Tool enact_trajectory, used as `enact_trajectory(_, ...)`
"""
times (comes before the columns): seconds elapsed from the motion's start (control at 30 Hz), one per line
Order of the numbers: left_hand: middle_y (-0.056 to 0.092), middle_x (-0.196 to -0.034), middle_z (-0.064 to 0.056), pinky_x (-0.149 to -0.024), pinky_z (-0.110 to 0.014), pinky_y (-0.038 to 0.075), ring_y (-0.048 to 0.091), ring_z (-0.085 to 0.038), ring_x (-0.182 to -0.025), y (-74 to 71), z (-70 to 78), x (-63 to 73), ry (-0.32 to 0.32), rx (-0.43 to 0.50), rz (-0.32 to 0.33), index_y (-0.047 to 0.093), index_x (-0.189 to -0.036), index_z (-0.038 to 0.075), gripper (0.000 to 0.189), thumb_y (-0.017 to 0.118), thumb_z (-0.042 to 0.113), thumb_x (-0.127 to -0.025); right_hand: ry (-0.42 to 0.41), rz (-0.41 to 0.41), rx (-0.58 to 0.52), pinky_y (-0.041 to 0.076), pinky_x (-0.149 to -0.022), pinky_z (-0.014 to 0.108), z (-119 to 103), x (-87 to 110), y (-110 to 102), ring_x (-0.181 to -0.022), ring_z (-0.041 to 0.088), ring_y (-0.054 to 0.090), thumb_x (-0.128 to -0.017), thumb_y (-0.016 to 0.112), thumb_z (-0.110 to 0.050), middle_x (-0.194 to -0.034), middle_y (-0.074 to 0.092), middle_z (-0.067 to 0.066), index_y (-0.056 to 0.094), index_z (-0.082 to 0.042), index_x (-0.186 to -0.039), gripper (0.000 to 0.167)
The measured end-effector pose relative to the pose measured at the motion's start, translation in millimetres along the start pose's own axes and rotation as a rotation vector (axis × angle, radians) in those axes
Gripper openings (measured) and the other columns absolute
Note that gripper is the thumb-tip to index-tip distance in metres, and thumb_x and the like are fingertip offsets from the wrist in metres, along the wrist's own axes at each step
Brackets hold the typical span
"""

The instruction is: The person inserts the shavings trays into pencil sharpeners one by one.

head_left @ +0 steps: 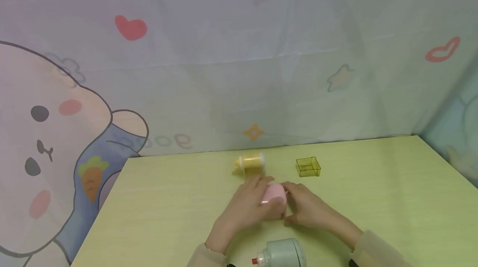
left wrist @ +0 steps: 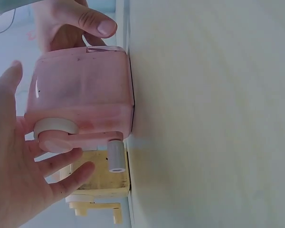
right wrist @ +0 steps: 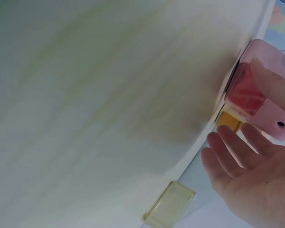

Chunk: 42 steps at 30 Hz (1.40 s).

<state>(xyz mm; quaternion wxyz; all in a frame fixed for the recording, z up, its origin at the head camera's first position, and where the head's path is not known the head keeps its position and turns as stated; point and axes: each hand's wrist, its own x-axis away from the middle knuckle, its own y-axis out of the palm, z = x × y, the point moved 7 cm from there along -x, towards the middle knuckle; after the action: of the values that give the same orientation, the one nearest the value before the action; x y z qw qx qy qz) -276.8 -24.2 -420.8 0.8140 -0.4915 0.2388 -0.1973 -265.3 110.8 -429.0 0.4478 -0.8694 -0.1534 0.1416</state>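
A pink crank pencil sharpener (head_left: 274, 194) stands on the table between both hands. Its crank handle (left wrist: 116, 156) faces the left hand, while the pencil hole and a translucent red shavings drawer (right wrist: 247, 92) face the right. Around the crank side, the left hand (head_left: 248, 204) has its fingers spread and relaxed, with the thumb (left wrist: 12, 78) off the body. On the other side, the right hand (head_left: 313, 209) holds its fingers fairly straight beside the sharpener. Its thumb (right wrist: 278, 85) overlaps the drawer in the right wrist view.
Behind the left hand lies a yellow crank sharpener (head_left: 252, 163). A translucent yellow drawer (head_left: 308, 166) sits further right, near the table's back edge. Closest to the person is a pale green sharpener (head_left: 283, 253) with a red-tipped knob. A printed cloth (head_left: 239, 72) hangs behind the table.
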Motion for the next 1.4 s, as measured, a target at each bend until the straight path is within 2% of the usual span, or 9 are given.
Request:
enact_trajectory(0.1, 0.048, -0.141, -0.005, -0.105, -0.046, 0.041, 0.045, -0.022, -0.131, -3.1, -2.7, -1.3, -0.014, -0.004, 0.017, 0.043, -0.141, 0.016, 0.062, 0.032, 0.058, -0.098, -0.004, 0.026, 0.017, 0.042, -0.102, 0.056, 2, 3.4, -3, -0.119, 0.036, 0.053, -0.061, 0.085, -0.011, -0.126, 0.061, 0.013, 0.054, -0.005, -0.126, 0.072)
enact_trajectory(0.17, 0.047, -0.143, -0.005, -0.105, -0.048, 0.041, 0.043, -0.024, -0.134, -5.7, -4.8, -2.4, -0.017, -0.014, 0.041, 0.044, -0.141, 0.015, 0.061, 0.029, 0.057, -0.099, -0.023, 0.061, 0.03, 0.043, -0.102, 0.054, 3, 5.2, -6, -0.119, 0.034, 0.054, -0.063, 0.083, -0.007, -0.124, 0.062, 0.011, 0.057, -0.006, -0.123, 0.065)
enact_trajectory(0.33, 0.046, -0.144, -0.006, -0.103, -0.049, 0.043, 0.042, -0.026, -0.134, -10.8, -10.0, -4.0, -0.002, -0.072, 0.103, 0.045, -0.14, 0.013, 0.056, 0.032, 0.051, -0.101, -0.071, 0.183, 0.063, 0.044, -0.1, 0.051, 7, 7.9, -16, -0.119, 0.032, 0.054, -0.071, 0.079, -0.004, -0.122, 0.062, 0.01, 0.06, -0.007, -0.116, 0.048)
enact_trajectory(0.53, 0.048, -0.142, -0.005, -0.103, -0.049, 0.043, 0.041, -0.026, -0.135, -18.9, -12.6, -5.2, -0.019, -0.117, 0.149, 0.048, -0.137, 0.013, 0.05, 0.034, 0.046, -0.102, -0.084, 0.279, 0.109, 0.041, -0.098, 0.059, 15, 8.8, -27, -0.121, 0.038, 0.051, -0.074, 0.078, -0.006, -0.124, 0.061, 0.015, 0.062, -0.007, -0.111, 0.04)
enact_trajectory(0.73, 0.045, -0.147, -0.009, -0.105, -0.051, 0.041, 0.033, -0.03, -0.141, -30.1, -19.6, -5.1, -0.072, -0.145, 0.199, 0.047, -0.138, 0.009, 0.049, 0.036, 0.041, -0.102, -0.079, 0.281, 0.194, 0.038, -0.097, 0.063, 23, 5.5, -33, -0.125, 0.041, 0.046, -0.075, 0.078, -0.013, -0.135, 0.053, 0.02, 0.061, -0.007, -0.115, 0.044)
enact_trajectory(0.87, 0.038, -0.152, -0.01, -0.11, -0.055, 0.032, 0.027, -0.029, -0.145, -34.7, -29.7, -5.7, -0.122, -0.12, 0.239, 0.044, -0.141, 0.01, 0.053, 0.036, 0.043, -0.102, -0.044, 0.275, 0.215, 0.032, -0.103, 0.063, 30, 2.2, -38, -0.13, 0.044, 0.038, -0.075, 0.078, -0.014, -0.141, 0.046, 0.022, 0.057, -0.005, -0.122, 0.052)
enact_trajectory(1.03, 0.029, -0.157, -0.01, -0.114, -0.06, 0.023, 0.021, -0.029, -0.148, -35.6, -40.7, -5.0, -0.142, -0.1, 0.257, 0.037, -0.146, 0.011, 0.056, 0.037, 0.045, -0.101, 0.014, 0.234, 0.215, 0.024, -0.106, 0.066, 38, -1.2, -41, -0.135, 0.048, 0.029, -0.077, 0.077, -0.017, -0.148, 0.037, 0.023, 0.051, -0.006, -0.132, 0.061)
enact_trajectory(1.17, 0.025, -0.159, -0.011, -0.114, -0.062, 0.021, 0.018, -0.029, -0.149, -35.4, -49.5, -5.3, -0.144, -0.064, 0.268, 0.032, -0.148, 0.01, 0.06, 0.042, 0.044, -0.1, 0.038, 0.211, 0.208, 0.023, -0.106, 0.067, 42, -3.9, -39, -0.136, 0.049, 0.026, -0.079, 0.076, -0.019, -0.15, 0.033, 0.024, 0.046, -0.006, -0.136, 0.066)
enact_trajectory(1.4, 0.023, -0.159, -0.011, -0.111, -0.065, 0.023, 0.02, -0.034, -0.147, -34.5, -66.1, -11.8, -0.171, -0.053, 0.295, 0.032, -0.149, 0.012, 0.065, 0.054, 0.041, -0.095, 0.05, 0.203, 0.215, 0.022, -0.105, 0.069, 49, -6.2, -37, -0.136, 0.051, 0.025, -0.078, 0.076, -0.019, -0.151, 0.031, 0.025, 0.042, -0.007, -0.14, 0.072)
